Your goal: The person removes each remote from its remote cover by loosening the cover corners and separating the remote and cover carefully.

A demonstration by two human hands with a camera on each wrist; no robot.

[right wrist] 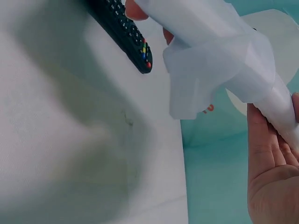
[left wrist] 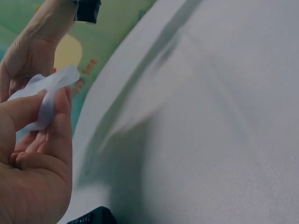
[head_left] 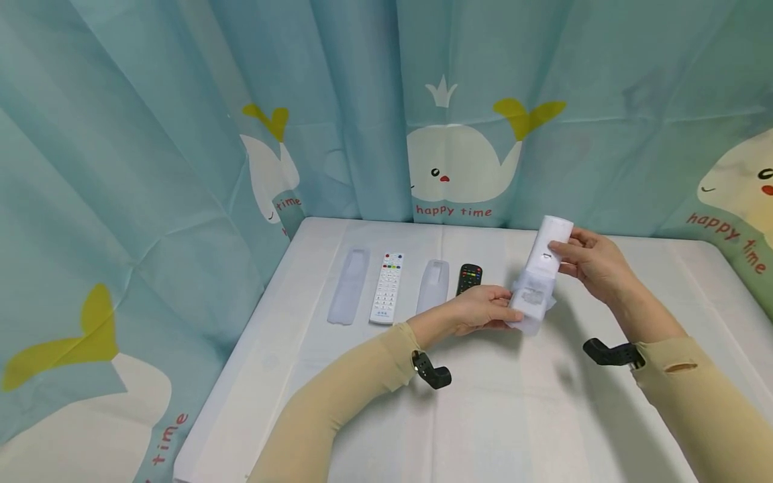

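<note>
Above the right part of the table, both hands hold a white remote control (head_left: 553, 240) tilted, its back with a small latch mark facing up. A translucent silicone cover (right wrist: 219, 63) wraps its lower half, with a loose flap of cover folded outward. My right hand (head_left: 594, 265) grips the bare upper end between thumb and fingers. At the lower end, my left hand (head_left: 480, 308) pinches the cover and remote, thumb on top; the left wrist view shows the cover's edge (left wrist: 46, 109) between thumb and fingers.
Left of the hands, a clear cover (head_left: 349, 287), a white remote (head_left: 387, 288), a second cover (head_left: 433, 285) and a black remote (head_left: 470, 276) lie in a row on the white table (head_left: 290, 302). The left hand partly hides the black remote. A blue whale-print curtain (head_left: 356, 100) hangs behind.
</note>
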